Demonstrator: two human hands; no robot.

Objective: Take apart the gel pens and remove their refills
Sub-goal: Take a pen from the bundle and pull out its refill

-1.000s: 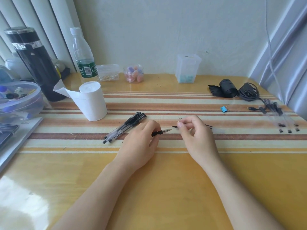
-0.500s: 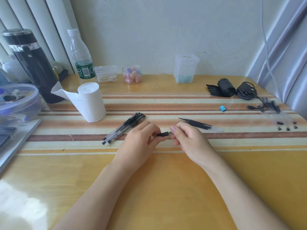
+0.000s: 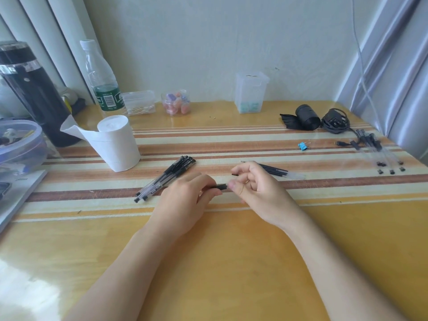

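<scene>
My left hand (image 3: 185,200) holds one gel pen (image 3: 219,186) just above the striped worktop (image 3: 347,205), its fingers closed around the barrel so that only the black grip end shows, pointing toward my right hand (image 3: 257,188). A second ago the metal tip stood clear between the hands and the right hand was back at the pile of removed refills (image 3: 274,170); now the right hand has come across and its thumb and forefinger are pinched on the tip end, hiding it. One dark slender piece (image 3: 235,174) projects from behind the right knuckles; whether it is held or belongs to the pile behind cannot be told.

This change marks, in my judgement, the start of unscrewing the tip section of the present pen, the step that frees its refill. The refill is inside the barrel, not yet drawn.

Progress reads from three groups. Whole pens (image 3: 166,179) lie in a bundle just left of my left hand, near the tissue roll (image 3: 115,142). Removed refills lie beyond the right hand. Emptied clear barrels and small black end pieces (image 3: 379,156) lie well apart at the far right edge. Several pens therefore remain.
</scene>
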